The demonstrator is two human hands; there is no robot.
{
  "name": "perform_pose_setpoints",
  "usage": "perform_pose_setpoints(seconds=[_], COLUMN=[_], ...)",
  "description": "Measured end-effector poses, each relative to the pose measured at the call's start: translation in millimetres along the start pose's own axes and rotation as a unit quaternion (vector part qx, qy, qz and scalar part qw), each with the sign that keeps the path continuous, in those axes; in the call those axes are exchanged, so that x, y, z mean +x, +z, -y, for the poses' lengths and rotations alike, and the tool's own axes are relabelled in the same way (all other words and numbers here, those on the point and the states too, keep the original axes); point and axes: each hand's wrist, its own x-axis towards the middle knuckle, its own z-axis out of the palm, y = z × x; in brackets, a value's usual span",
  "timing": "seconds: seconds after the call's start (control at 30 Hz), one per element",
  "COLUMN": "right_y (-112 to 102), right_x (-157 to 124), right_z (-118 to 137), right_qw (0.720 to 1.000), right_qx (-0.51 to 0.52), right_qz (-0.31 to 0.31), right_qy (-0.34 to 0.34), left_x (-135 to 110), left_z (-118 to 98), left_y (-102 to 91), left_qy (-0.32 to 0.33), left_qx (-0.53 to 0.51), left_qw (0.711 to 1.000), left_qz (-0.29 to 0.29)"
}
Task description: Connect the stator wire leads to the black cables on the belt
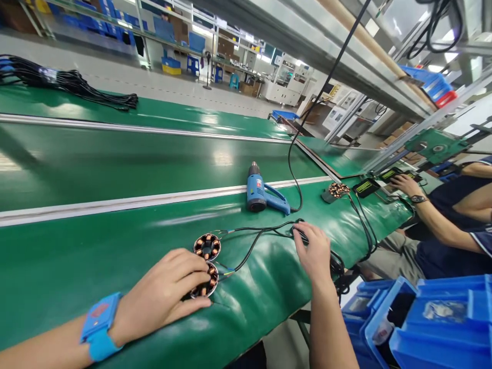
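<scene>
My left hand (pixel 165 289), with a blue wrist strap (pixel 100 325), has its fingers and thumb around the near motor stator (pixel 209 282), a ring of copper coils. A second stator (pixel 207 247) lies against its far side. Thin coloured wires run from both into black cables (pixel 251 246) that lead right across the green mat. There my right hand (pixel 313 248) has its thumb and fingers closed on the black cables, and more of the cable bundle (pixel 337 266) hangs past the bench edge beyond it.
A blue heat gun (pixel 257 192) stands on the mat, its cord running upward. Farther right are a cluster of stators (pixel 338 191) and a co-worker's hand (pixel 403 184). Blue bins (pixel 442 328) sit at lower right. A black cable bundle (pixel 77 84) lies at far left.
</scene>
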Motion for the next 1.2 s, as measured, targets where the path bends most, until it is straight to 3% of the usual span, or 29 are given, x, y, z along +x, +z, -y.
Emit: perform_pose_setpoints(seconds=[0.13, 0.23, 0.43, 0.67, 0.87, 1.0, 1.2], right_y=[38.4, 69.3, 105.5, 114.2, 116.2, 116.6, 112.5], right_x=[53.3, 85.1, 109.8, 114.8, 113.8, 114.3, 116.8], right_z=[-10.8, -21.9, -19.8, -15.3, -18.6, -20.1, -13.8], right_qw=[0.990, 0.976, 0.947, 0.940, 0.941, 0.933, 0.926], right_qx=[0.077, 0.079, 0.047, 0.008, 0.020, 0.017, 0.013], right_qz=[0.105, 0.189, 0.301, 0.306, 0.302, 0.315, 0.327], right_qy=[0.056, 0.076, 0.102, 0.150, 0.150, 0.171, 0.191], left_x=[-8.4, -12.0, -4.2, 19.0, 24.5, 21.6, 18.2], left_z=[-14.8, -19.4, 1.5, 42.7, 44.0, 42.6, 43.5], left_y=[12.5, 19.9, 9.2, 10.8, 10.4, 12.5, 17.7], left_qy=[0.022, 0.020, -0.016, -0.098, -0.047, -0.060, -0.053], left_qx=[-0.026, -0.045, -0.063, -0.019, -0.022, -0.026, -0.066], left_qw=[0.999, 0.998, 0.997, 0.995, 0.998, 0.998, 0.994], left_qz=[-0.023, -0.027, -0.034, 0.027, 0.028, 0.016, 0.069])
